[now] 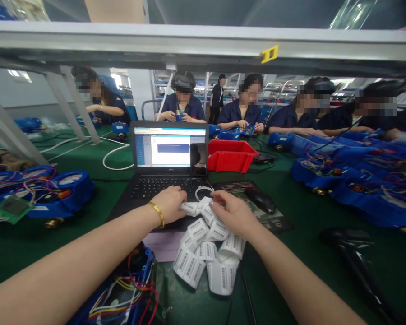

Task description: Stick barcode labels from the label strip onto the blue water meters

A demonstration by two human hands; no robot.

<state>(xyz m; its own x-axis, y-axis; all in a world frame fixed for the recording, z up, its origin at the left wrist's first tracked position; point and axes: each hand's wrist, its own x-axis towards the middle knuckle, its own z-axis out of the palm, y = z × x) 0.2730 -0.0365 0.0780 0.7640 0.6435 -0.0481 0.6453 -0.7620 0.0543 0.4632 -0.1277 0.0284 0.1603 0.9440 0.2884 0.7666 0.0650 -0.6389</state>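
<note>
A long, tangled strip of white barcode labels (198,230) hangs over the front of the laptop (171,151) and piles up on the green table. The fingers of my left hand (171,203) are closed on one end of the strip, over the keyboard. Thumb and fingers of my right hand (235,214) pinch the strip a little farther right. A thin white ring (204,192) shows between my hands; I cannot tell what it belongs to. Below my left arm lies an open blue housing (122,293) with coloured wires. A pinkish paper (164,246) lies under the labels.
A black mouse (260,200) rests on a mouse pad to the right, with a handheld scanner (355,262) nearer me. Behind the laptop stands a red bin (232,155). Blue wired housings (368,194) crowd both sides. A shelf beam (203,43) crosses overhead; co-workers sit opposite.
</note>
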